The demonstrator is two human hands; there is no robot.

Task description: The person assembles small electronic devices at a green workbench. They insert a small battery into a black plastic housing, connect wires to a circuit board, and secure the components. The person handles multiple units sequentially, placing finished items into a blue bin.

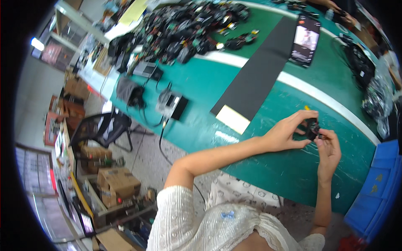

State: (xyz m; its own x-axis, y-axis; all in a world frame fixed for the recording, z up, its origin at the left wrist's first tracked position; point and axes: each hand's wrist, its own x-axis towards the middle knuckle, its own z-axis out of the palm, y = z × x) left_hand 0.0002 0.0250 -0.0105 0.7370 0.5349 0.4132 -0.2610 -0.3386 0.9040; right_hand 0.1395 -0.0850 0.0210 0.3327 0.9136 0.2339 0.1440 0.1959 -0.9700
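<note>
Above the green tabletop, a small black part with thin wires (312, 129) is held between my two hands. My left hand (289, 133) curls around its left side, thumb below and fingers above. From the right, my right hand (329, 147) pinches its lower edge with thumb and fingertips. A small yellow piece (307, 108) shows just above my left fingers; whether it belongs to the part I cannot tell. The exact kind of the black part is too small and blurred to make out.
A big heap of small black wired parts (180, 31) covers the far left. A phone (305, 41) lies on a long black mat (255, 69), with a pale paper pad (233, 119) nearer. Cabled metal box (171, 103) at left; blue bin (374, 188) and plastic bag (377, 100) at right.
</note>
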